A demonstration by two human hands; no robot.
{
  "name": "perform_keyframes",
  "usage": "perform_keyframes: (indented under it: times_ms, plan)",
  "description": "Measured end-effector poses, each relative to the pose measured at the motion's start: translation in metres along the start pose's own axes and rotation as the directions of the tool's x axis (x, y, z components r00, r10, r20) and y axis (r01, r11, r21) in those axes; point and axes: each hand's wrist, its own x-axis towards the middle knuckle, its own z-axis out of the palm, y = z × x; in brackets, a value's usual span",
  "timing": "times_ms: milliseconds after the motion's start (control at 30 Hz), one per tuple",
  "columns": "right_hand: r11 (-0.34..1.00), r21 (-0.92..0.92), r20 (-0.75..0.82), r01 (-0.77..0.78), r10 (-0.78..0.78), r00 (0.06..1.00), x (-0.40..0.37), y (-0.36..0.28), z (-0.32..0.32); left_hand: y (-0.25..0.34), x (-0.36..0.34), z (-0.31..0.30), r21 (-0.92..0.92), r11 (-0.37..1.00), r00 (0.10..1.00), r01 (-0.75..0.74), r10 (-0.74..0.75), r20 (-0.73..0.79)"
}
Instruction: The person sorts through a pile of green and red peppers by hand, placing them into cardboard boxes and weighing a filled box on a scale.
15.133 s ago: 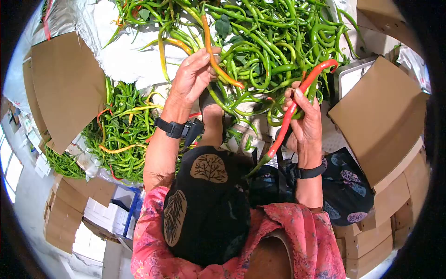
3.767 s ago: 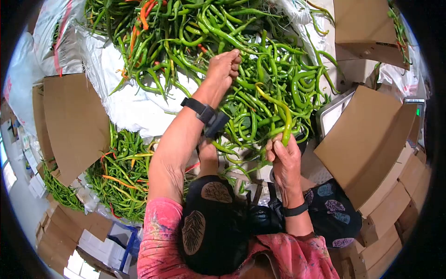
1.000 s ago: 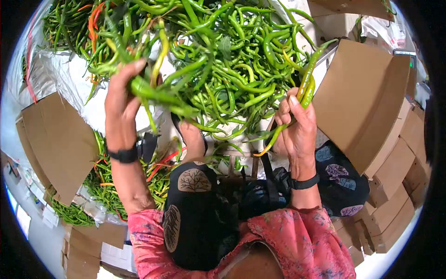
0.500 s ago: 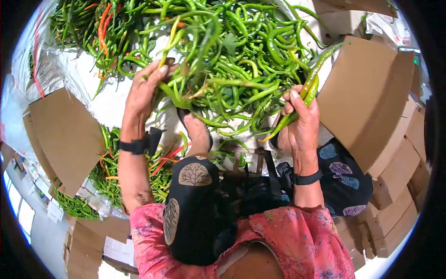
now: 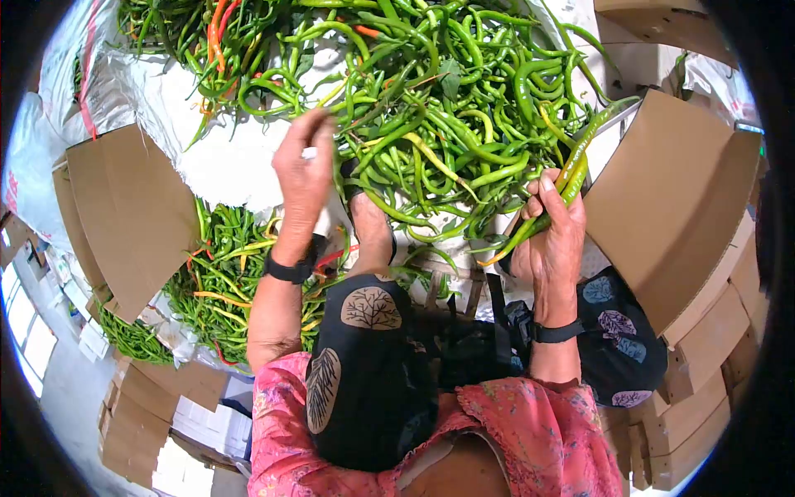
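Between the thumb and fingers of my right hand (image 5: pixel 556 219) are a few long chili peppers (image 5: pixel 573 170), green with yellowish and orange parts. My left hand (image 5: pixel 305 170) hovers at the near edge of a large pile of green chili peppers (image 5: pixel 439 124). Its fingers are curled and smeared by motion, so whether anything is in them cannot be made out. Several red chili peppers (image 5: pixel 217 37) lie among the green ones at the upper left of the pile.
A cardboard box with a raised flap (image 5: pixel 662 190) stands at the right. Another cardboard flap (image 5: pixel 128 215) is at the left, beside a second heap of peppers (image 5: pixel 219 290). White sheeting (image 5: pixel 228 166) lies under the main pile. My knee (image 5: pixel 368 311) is in front.
My left hand has come away from the peppers it was touching and turned, its fingers curling. My right hand keeps its hold on the chili peppers. The view has shifted slightly.
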Motion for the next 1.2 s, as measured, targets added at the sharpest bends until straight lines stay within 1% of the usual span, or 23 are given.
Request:
perform_keyframes:
  times_ms: [33,100,133,167,233,300,400,500,533,633,700,733,767,800,833,900,933,967,1000,1033,1100,1133,1200]
  plan:
    - [1.000,-0.004,0.013,0.003,-0.002,1.000,-0.001,0.001,0.002,0.008,-0.005,0.009,0.142,0.988,0.996,-0.059,0.048,0.081]
    - [1.000,-0.011,0.028,0.005,-0.005,1.000,-0.005,0.002,0.007,-0.007,-0.013,0.031,0.269,0.924,0.945,-0.273,0.205,0.254]
    - [1.000,-0.029,0.042,0.010,-0.008,0.999,-0.007,0.003,0.010,-0.018,-0.016,0.039,0.426,0.793,0.894,-0.436,0.326,0.309]
    - [0.999,-0.048,0.054,0.014,-0.011,0.998,-0.009,0.003,0.012,-0.027,-0.019,0.045,0.423,0.795,0.894,-0.435,0.325,0.308]
    - [0.996,-0.080,0.057,0.045,-0.040,0.998,-0.008,0.004,0.013,-0.031,-0.021,0.052,0.674,0.625,0.917,-0.393,0.213,0.337]
    - [0.998,-0.062,0.070,0.028,-0.024,0.997,-0.009,0.006,0.013,-0.034,-0.022,0.050,0.660,0.641,0.919,-0.393,0.248,0.307]
    - [0.999,-0.053,0.054,-0.011,0.013,0.998,-0.007,0.010,0.012,-0.037,-0.018,0.046,0.429,0.866,0.960,-0.257,0.180,0.214]
    - [0.998,-0.040,0.046,-0.045,0.047,0.998,-0.009,0.013,0.013,-0.021,-0.023,0.035,0.178,0.981,0.993,-0.080,0.062,0.103]
    - [0.996,-0.079,0.052,-0.037,0.041,0.998,-0.009,0.014,0.014,-0.010,-0.025,0.031,0.179,0.981,0.993,-0.078,0.060,0.105]
    - [0.987,-0.158,0.113,-0.012,0.030,0.993,-0.010,0.019,0.008,0.021,-0.038,0.032,0.121,0.960,0.958,-0.251,0.228,0.173]
    - [0.901,-0.433,0.160,0.009,0.067,0.985,-0.012,0.020,0.012,0.047,-0.043,0.041,0.064,0.906,0.894,-0.419,0.399,0.205]
    - [0.944,-0.329,0.193,-0.034,0.103,0.976,-0.017,0.020,0.020,0.049,-0.043,0.045,0.002,0.878,0.836,-0.479,0.455,0.306]
    - [0.951,-0.306,0.216,-0.049,0.120,0.969,-0.020,0.020,0.028,0.051,-0.044,0.047,-0.062,0.848,0.766,-0.526,0.504,0.399]
    - [0.945,-0.319,0.229,-0.073,0.152,0.962,-0.021,0.022,0.028,0.063,-0.041,0.046,-0.208,0.907,0.734,-0.367,0.420,0.534]
    - [0.938,-0.332,0.240,-0.096,0.182,0.954,-0.021,0.025,0.027,0.056,-0.046,0.055,-0.335,0.881,0.697,-0.333,0.470,0.541]
    - [0.953,-0.284,0.230,-0.105,0.174,0.957,-0.017,0.032,0.020,0.052,-0.046,0.055,-0.298,0.938,0.557,-0.180,0.346,0.754]
    - [0.966,-0.233,0.222,-0.113,0.166,0.961,-0.014,0.035,0.015,0.039,-0.043,0.058,-0.299,0.938,0.555,-0.178,0.346,0.756]
    - [0.972,-0.216,0.204,-0.087,0.132,0.970,-0.008,0.036,0.009,0.019,-0.036,0.064,-0.217,0.893,0.663,-0.395,0.440,0.606]
    - [0.980,-0.181,0.160,-0.077,0.107,0.981,-0.007,0.031,0.010,0.006,-0.031,0.067,-0.083,0.815,0.715,-0.574,0.548,0.434]
    - [0.987,-0.147,0.118,-0.066,0.084,0.989,-0.007,0.022,0.013,0.004,-0.028,0.066,0.225,0.772,0.763,-0.594,0.453,0.460]
    - [0.994,-0.008,0.169,-0.107,0.107,0.980,-0.008,0.011,0.012,-0.019,-0.021,0.070,0.364,0.608,0.665,-0.706,0.393,0.635]
    - [0.993,0.028,0.197,-0.119,0.111,0.974,-0.010,0.008,0.012,-0.023,-0.023,0.068,0.364,0.608,0.667,-0.705,0.394,0.632]
    - [0.990,0.072,0.229,-0.125,0.105,0.968,-0.009,0.005,0.011,-0.019,-0.026,0.059,0.196,0.729,0.691,-0.656,0.475,0.545]
